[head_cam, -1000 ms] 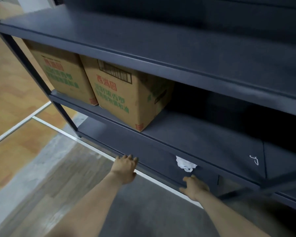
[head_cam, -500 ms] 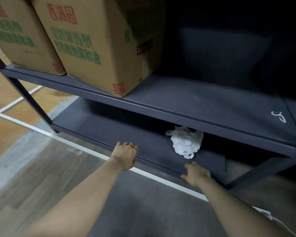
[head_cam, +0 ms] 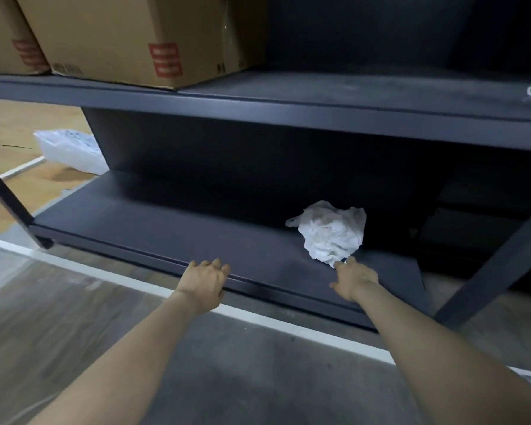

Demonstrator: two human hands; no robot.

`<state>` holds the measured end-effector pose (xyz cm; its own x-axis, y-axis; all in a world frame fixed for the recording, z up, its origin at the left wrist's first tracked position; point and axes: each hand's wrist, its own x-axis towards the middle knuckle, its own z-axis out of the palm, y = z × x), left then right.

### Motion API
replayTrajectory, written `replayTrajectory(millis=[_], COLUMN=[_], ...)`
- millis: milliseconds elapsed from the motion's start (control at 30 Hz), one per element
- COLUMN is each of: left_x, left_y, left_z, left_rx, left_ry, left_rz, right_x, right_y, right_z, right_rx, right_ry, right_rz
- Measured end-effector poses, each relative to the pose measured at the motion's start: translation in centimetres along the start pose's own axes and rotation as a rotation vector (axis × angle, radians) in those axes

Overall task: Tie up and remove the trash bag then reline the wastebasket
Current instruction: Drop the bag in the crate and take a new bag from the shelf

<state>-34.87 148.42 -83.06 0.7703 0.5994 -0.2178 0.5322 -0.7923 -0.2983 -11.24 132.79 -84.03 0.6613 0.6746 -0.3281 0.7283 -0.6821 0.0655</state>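
Reaching with right hand [head_cam: 354,279], fingers extended, touching crumpled white plastic bag [head_cam: 330,233] (likely the fresh liner) just ahead; left hand [head_cam: 206,279] resting loosely open on dark shelf edge [head_cam: 154,251]. Needing a pinch next.

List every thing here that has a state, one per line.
White plastic bag: crumpled, lying on bottom shelf.
Right hand: open, fingertips at the bag's edge.
Left hand: open, resting on shelf's front edge.
Cardboard box: closed, upright on upper shelf.
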Motion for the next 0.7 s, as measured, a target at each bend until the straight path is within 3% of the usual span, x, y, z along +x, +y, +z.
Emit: replayTrajectory(millis=[367, 633, 700], left_x=[0.1, 1.1, 1.5], left_y=[-1.5, -3.8, -4.0], left_z=[3.4, 5.7, 6.2], left_rx=[-0.043, -0.117, -0.125], left_ry=[0.015, -0.051, -0.06], left_rz=[-0.054, -0.175, -0.192], right_x=[3.5, 8.3, 9.9], right_y=[0.1, -1.7, -1.5], right_z=[-1.4, -3.4, -3.5], right_rx=[0.029, 0.0, -0.016], right_ry=[0.169, 0.456, 0.419], right_rz=[0.081, 0.175, 0.155])
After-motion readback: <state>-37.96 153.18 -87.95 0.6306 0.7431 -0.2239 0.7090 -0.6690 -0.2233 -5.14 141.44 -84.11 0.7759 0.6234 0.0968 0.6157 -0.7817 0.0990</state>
